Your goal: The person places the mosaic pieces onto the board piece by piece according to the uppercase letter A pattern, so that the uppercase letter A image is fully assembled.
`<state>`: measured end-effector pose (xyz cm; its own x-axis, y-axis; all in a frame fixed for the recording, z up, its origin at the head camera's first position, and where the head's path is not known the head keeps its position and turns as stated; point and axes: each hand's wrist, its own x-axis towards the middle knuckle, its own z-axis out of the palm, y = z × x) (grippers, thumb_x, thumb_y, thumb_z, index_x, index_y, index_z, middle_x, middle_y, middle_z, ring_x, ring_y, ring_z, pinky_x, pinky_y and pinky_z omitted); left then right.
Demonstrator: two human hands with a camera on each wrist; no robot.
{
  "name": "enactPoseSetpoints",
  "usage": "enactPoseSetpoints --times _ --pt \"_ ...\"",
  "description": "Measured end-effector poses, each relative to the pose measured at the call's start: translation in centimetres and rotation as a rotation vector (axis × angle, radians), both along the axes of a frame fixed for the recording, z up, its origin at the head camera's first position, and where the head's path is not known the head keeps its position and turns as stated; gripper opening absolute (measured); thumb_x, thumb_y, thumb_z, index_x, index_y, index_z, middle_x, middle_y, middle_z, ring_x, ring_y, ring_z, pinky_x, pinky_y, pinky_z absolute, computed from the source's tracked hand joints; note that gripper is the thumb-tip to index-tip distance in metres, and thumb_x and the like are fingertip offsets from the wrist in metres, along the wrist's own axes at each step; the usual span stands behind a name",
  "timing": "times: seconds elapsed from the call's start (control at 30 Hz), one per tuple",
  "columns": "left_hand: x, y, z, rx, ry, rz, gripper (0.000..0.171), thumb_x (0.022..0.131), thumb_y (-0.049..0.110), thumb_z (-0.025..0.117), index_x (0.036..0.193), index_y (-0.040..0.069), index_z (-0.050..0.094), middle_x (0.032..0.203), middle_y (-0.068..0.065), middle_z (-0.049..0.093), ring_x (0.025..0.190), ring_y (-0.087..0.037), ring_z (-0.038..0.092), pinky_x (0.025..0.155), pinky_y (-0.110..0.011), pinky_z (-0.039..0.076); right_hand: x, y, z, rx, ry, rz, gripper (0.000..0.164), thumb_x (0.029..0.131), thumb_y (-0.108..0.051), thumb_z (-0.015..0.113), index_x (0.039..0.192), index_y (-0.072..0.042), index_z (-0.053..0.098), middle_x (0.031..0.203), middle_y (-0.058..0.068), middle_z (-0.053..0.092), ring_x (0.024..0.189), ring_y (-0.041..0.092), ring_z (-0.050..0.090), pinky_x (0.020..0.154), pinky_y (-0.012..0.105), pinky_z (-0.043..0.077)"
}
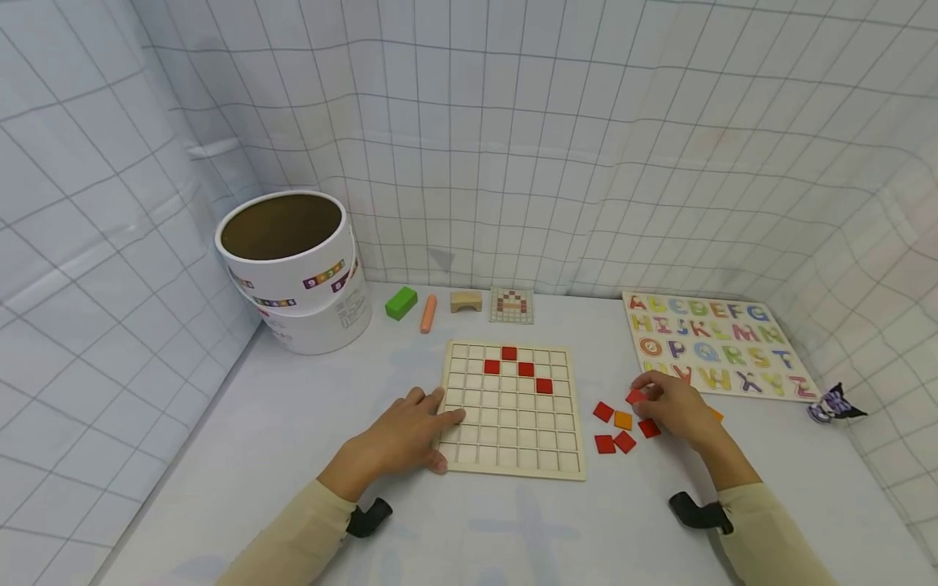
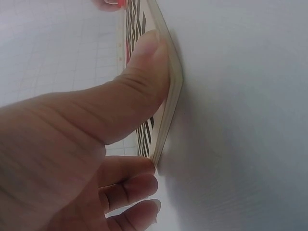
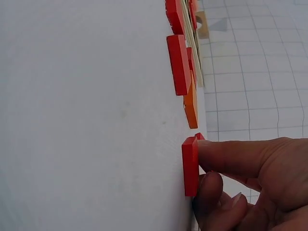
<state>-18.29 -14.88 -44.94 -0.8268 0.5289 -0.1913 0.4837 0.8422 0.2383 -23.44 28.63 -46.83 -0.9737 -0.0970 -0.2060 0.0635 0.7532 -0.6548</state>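
A pale wooden grid board (image 1: 506, 472) lies flat, with several red square tiles (image 1: 509, 353) set in its upper cells. My left hand (image 1: 403, 431) rests on its near left corner; the index finger reaches over the grid. In the left wrist view the thumb (image 2: 144, 62) lies across the board's edge. To the right of the board, my right hand (image 1: 674, 407) pinches a red square tile (image 1: 636, 396) between thumb and fingers. Loose red tiles (image 1: 604, 444) and an orange tile (image 1: 623, 420) lie close by. Another red tile (image 3: 190, 166) stands just in front of the fingertips.
A big white bucket (image 1: 322, 317) stands back left. Along the back are a green block (image 1: 401, 303), an orange stick (image 1: 428, 314), a wooden arch (image 1: 466, 302) and a small pattern card (image 1: 512, 306). An alphabet board (image 1: 747, 382) and a purple figurine (image 1: 834, 404) lie right.
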Motion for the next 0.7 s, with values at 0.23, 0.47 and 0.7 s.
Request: enactPoseSetpoints --times 0.23,0.47,0.7 --pt "-0.2 0.0 -0.1 -0.009 0.005 0.000 0.079 0.079 0.044 0.083 0.149 0.022 0.054 0.158 -0.022 0.040 0.131 -0.035 0.043 0.107 -0.054 0.039 -0.3 0.5 0.2 -0.128 -0.018 0.072 0.034 0.101 -0.016 0.063 0.132 -0.006 0.052 0.091 0.013 0.054 0.066 0.021 0.053 0.058 0.031 0.045" --pt "-0.1 0.1 -0.1 -0.008 -0.003 0.005 0.079 0.079 0.043 0.083 0.149 0.022 0.054 0.159 -0.022 0.039 0.131 -0.035 0.043 0.108 -0.053 0.039 -0.7 -0.4 0.5 -0.415 -0.078 0.035 0.044 0.100 -0.022 0.066 0.137 -0.003 0.049 0.089 0.016 0.059 0.067 0.019 0.057 0.057 0.026 0.049" --pt "-0.1 0.2 0.0 -0.005 -0.007 0.006 0.079 0.078 0.042 0.084 0.149 0.021 0.055 0.158 -0.023 0.040 0.129 -0.036 0.044 0.107 -0.053 0.040 -0.8 -5.2 0.1 -0.689 -0.222 0.049 0.047 0.096 -0.015 0.071 0.135 0.001 0.048 0.088 0.009 0.066 0.070 0.015 0.064 0.062 0.021 0.053"
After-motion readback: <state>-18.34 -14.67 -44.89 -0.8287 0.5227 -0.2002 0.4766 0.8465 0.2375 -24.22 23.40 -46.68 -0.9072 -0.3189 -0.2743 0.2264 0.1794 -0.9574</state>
